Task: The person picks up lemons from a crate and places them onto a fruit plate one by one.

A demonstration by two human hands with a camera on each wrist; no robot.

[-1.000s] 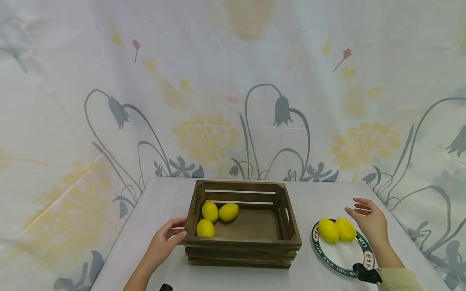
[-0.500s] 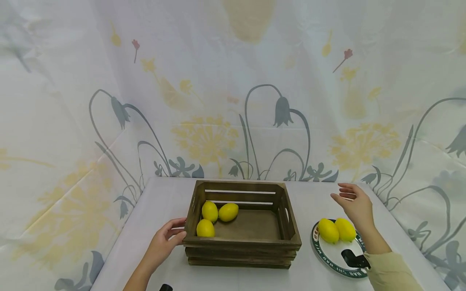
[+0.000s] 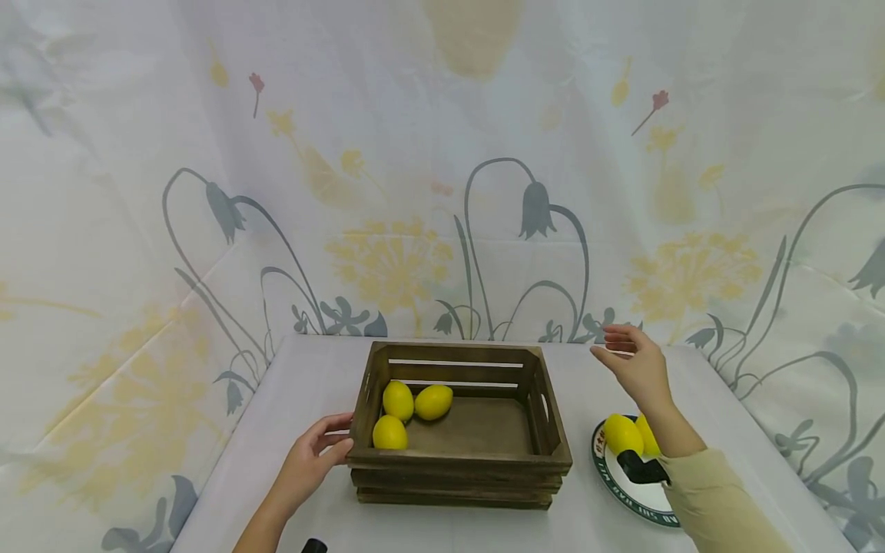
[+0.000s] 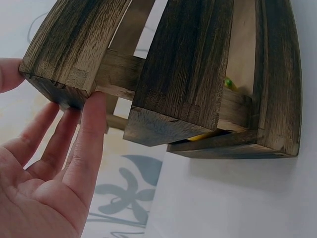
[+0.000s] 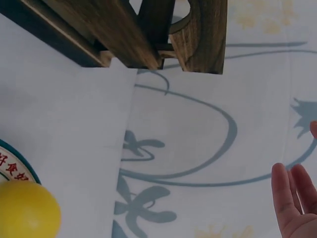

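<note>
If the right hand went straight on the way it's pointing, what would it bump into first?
Probably the flower-patterned cloth: the right hand points forward and leftward, seemingly above and past the wooden crate. Depth is hard to judge here.

Below the grip I see a white tabletop (image 3: 325, 372); beyond the grip and to either side hangs a pale backdrop (image 3: 415, 123) printed with drooping grey bellflowers (image 3: 535, 209), yellow blossoms (image 3: 394, 250) and red sprigs (image 3: 660, 100).
</note>
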